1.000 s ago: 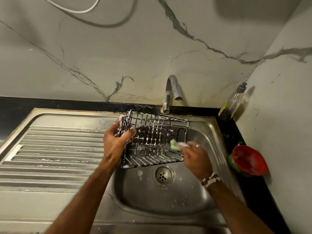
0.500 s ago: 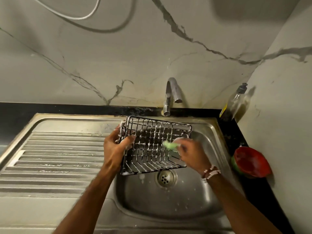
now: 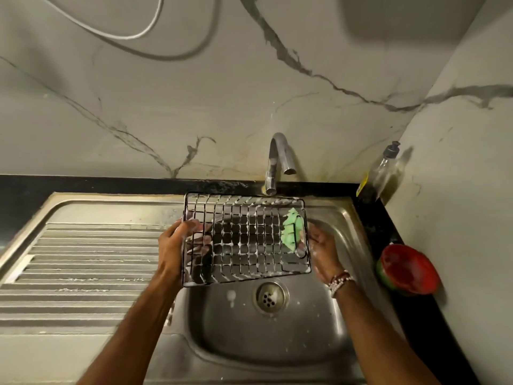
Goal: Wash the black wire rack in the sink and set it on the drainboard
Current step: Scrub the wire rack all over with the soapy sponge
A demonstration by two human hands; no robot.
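The black wire rack point(image 3: 244, 240), flecked with white suds, is held up over the steel sink point(image 3: 277, 337), its grid facing me. My left hand point(image 3: 177, 245) grips its left edge, thumb in front and fingers showing through the wires behind. My right hand point(image 3: 322, 245) is at the rack's right edge, behind it, and holds a green scrub pad point(image 3: 291, 229) against the wires. The ribbed drainboard point(image 3: 83, 262) lies to the left of the basin.
A curved tap point(image 3: 277, 162) stands just behind the rack, no water running. A soap pump bottle point(image 3: 380, 173) stands in the back right corner. A red bowl point(image 3: 408, 270) sits on the black counter at the right. The drain point(image 3: 269, 297) lies below the rack.
The rack has turned from tilted to nearly flat towards me and risen. My right hand with the green pad has moved from inside the rack to behind its right edge.
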